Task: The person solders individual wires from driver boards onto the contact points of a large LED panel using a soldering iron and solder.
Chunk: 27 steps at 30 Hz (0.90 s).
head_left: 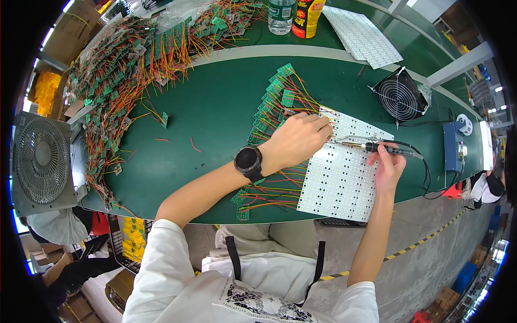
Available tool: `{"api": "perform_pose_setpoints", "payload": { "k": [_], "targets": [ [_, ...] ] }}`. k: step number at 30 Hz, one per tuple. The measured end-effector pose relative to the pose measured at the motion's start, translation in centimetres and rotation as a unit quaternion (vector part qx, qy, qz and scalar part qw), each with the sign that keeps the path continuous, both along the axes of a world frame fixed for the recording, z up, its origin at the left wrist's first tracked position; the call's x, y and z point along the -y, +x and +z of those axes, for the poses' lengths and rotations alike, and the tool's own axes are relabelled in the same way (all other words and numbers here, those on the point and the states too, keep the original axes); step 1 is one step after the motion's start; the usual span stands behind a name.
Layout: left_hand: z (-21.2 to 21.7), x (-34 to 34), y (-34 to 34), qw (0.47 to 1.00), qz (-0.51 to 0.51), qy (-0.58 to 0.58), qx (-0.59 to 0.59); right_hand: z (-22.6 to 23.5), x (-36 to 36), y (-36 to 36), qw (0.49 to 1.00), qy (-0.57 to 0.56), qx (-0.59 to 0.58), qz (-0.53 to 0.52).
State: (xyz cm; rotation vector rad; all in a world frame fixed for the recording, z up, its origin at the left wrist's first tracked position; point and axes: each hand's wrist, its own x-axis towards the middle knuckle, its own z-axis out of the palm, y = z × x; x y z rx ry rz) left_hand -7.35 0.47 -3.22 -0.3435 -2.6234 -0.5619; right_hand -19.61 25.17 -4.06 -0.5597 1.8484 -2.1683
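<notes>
In my right hand (390, 168) is a soldering iron (396, 151) with a dark handle, held like a pen. Its metal tip points left, over a white panel (339, 183) dotted with rows of small marks, close to my left fingers. My left hand (302, 139), a black watch on its wrist, bends over the panel's left edge with fingers pinched together. What they hold is hidden. Small green circuit boards (264, 110) lie in an overlapping row to the left, and their red and yellow wires (280, 189) reach the panel's edge.
A large heap of wired circuit boards (124, 70) covers the table's left and back. A black fan (399, 97) and a blue soldering station (453, 145) stand at right. Behind are a bottle (281, 16), a can (308, 19) and more white panels (363, 37). A big fan (44, 161) stands left.
</notes>
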Motion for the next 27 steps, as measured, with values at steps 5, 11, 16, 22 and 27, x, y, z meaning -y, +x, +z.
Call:
{"api": "perform_pose_setpoints", "payload": {
  "k": [5,11,16,22,27],
  "targets": [
    [-0.12,-0.06,-0.09,1.000,-0.004,0.012,-0.010,0.01,-0.11,-0.02,1.000,0.007,-0.008,0.005],
    [-0.25,-0.13,-0.10,1.000,0.003,0.001,-0.017,-0.12,-0.07,-0.08,1.000,0.008,-0.012,0.013],
    [-0.32,-0.14,0.03,1.000,0.011,0.000,-0.016,-0.22,-0.04,-0.09,1.000,0.012,-0.009,0.009],
    [-0.33,-0.14,-0.07,1.000,0.008,-0.008,-0.025,-0.17,-0.06,-0.06,1.000,0.015,-0.013,0.014],
    [-0.33,-0.14,-0.05,1.000,0.008,-0.010,-0.022,-0.09,0.00,0.02,1.000,0.016,-0.014,0.013]
  ]
}}
